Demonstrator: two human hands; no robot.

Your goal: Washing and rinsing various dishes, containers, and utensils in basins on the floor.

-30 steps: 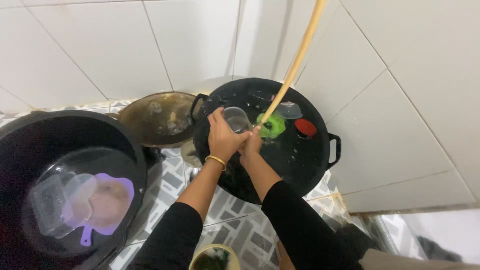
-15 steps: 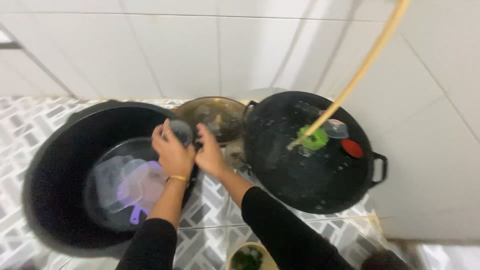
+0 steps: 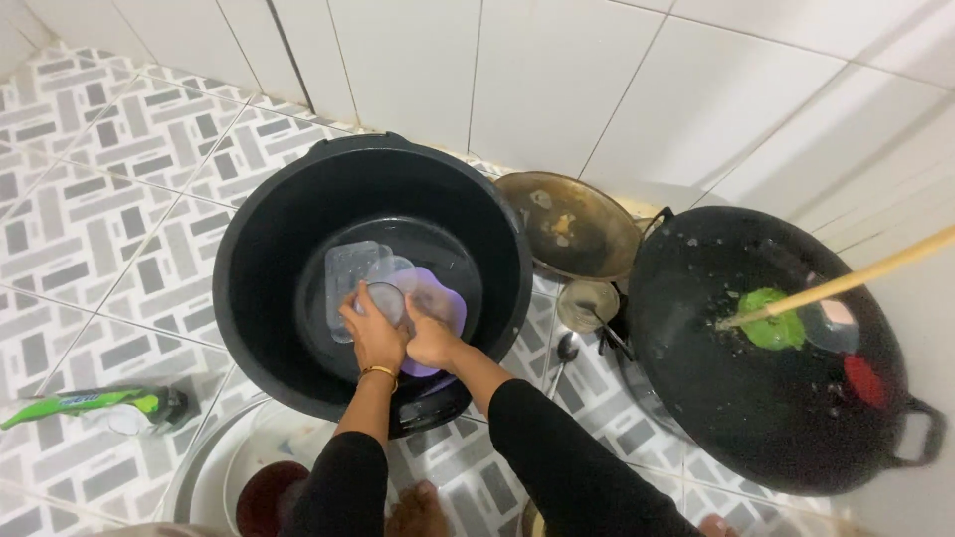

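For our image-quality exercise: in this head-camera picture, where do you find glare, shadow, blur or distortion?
Head view: soft glare on the white wall tiles; the black tub is dark inside, though the clear cup between left hand and right hand reads clearly; tile lines bend near the edges; the hose looks slightly soft.

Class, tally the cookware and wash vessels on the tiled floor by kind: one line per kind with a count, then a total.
Black tub: 1
Black wok: 1
Brass-coloured pan: 1
Small metal bowl: 1
Total: 4
Both hands, left and right, hold a clear cup inside the tub.
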